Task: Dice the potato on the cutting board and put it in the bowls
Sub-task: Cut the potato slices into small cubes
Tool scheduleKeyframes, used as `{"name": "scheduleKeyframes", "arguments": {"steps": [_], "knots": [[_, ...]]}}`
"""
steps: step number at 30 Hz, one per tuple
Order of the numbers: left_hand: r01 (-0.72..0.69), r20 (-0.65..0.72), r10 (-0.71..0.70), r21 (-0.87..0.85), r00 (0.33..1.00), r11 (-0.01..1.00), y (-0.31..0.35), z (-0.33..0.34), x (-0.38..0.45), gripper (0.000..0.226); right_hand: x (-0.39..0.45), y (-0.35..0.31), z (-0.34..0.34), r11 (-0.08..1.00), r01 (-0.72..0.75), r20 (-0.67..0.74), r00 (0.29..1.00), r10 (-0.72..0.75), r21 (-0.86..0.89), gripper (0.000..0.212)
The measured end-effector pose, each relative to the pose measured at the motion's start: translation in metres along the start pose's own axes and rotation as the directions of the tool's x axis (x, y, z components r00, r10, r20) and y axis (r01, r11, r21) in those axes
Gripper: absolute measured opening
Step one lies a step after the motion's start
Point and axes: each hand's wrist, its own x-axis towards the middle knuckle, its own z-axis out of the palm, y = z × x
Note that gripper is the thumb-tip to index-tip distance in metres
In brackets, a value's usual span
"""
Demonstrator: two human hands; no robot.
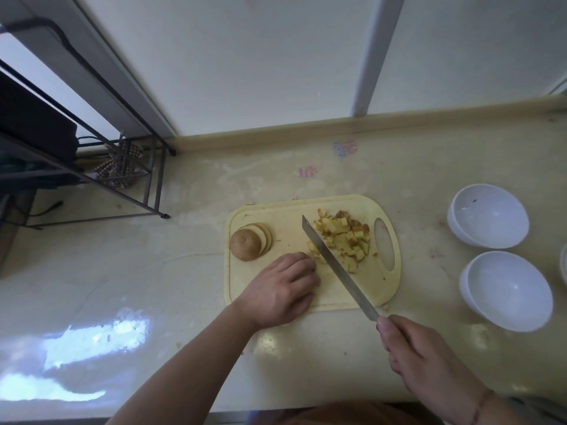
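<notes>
At a pale, glossy kitchen counter point(184, 286), I am partway through dicing a potato on the pale yellow plastic cutting board with an oval handle hole point(285, 222). My right hand point(429, 360), at five o'clock in the view, has its fingers wrapped tight around the handle of a long steel knife point(337, 265), whose blade runs diagonally up toward twelve o'clock across the board. My left hand point(282, 286) sits knuckles-up at the board's near edge, at seven o'clock from the blade; its fingers curl under, and I cannot tell whether they pin down a piece, since the tips are hidden.

The heap of yellow, brown-skinned potato cubes point(343, 237) lies just beyond the blade, toward the handle hole at three o'clock on the board. The uncut brown potato end with its leaning round slices point(250, 242) waits at nine o'clock. Two empty white ceramic bowls, one farther point(487, 216) and one nearer point(506, 289), stand well apart from the board at three o'clock.

To cut well here, I judge that I should keep my left fingertips tucked back behind the knuckles, let the blade's flat ride against them, and bring the edge straight down so the cubes match the pile. The main risk is the blade slipping toward my curled fingers.
</notes>
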Motion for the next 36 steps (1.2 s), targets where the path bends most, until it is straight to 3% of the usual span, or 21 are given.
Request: {"name": "scheduleKeyframes", "arguments": {"steps": [2,6,14,19,25,28,30,36], "knots": [[0.022,0.005,-0.022,0.022,1.000,1.000,0.002,0.000,-0.002,0.033,0.000,0.001,0.001,1.000,-0.002,0.014,1.000,0.002,-0.004,0.049],[0.095,0.025,-0.101,0.195,0.995,0.976,0.005,-0.003,-0.004,0.046,0.000,-0.002,0.003,1.000,-0.003,0.019,1.000,0.003,0.000,0.056],[-0.077,0.016,0.075,0.210,0.997,0.975,-0.012,-0.005,0.009,0.037,0.002,0.003,0.005,1.000,0.008,0.001,1.000,-0.008,-0.005,0.059],[-0.109,-0.001,0.112,0.209,0.994,0.972,-0.018,-0.005,0.012,0.032,0.001,0.004,0.006,1.000,-0.008,-0.008,1.000,0.008,-0.009,0.066],[-0.035,-0.041,0.043,0.185,0.998,0.982,-0.023,-0.007,0.016,0.040,0.001,-0.001,0.005,1.000,-0.009,0.012,1.000,0.009,-0.012,0.057],[0.106,-0.088,-0.092,0.165,0.992,0.981,-0.013,-0.009,0.000,0.048,0.003,-0.003,0.007,1.000,-0.009,0.015,1.000,0.010,-0.022,0.061],[0.168,-0.155,-0.147,0.136,0.977,0.976,-0.004,-0.008,-0.009,0.040,0.005,-0.005,0.009,0.999,-0.014,0.028,0.999,0.015,-0.030,0.062],[0.147,-0.184,-0.134,0.057,0.974,0.987,0.010,-0.001,-0.012,0.016,0.008,-0.009,0.015,0.998,-0.009,0.047,0.999,0.012,-0.068,0.060]]}}
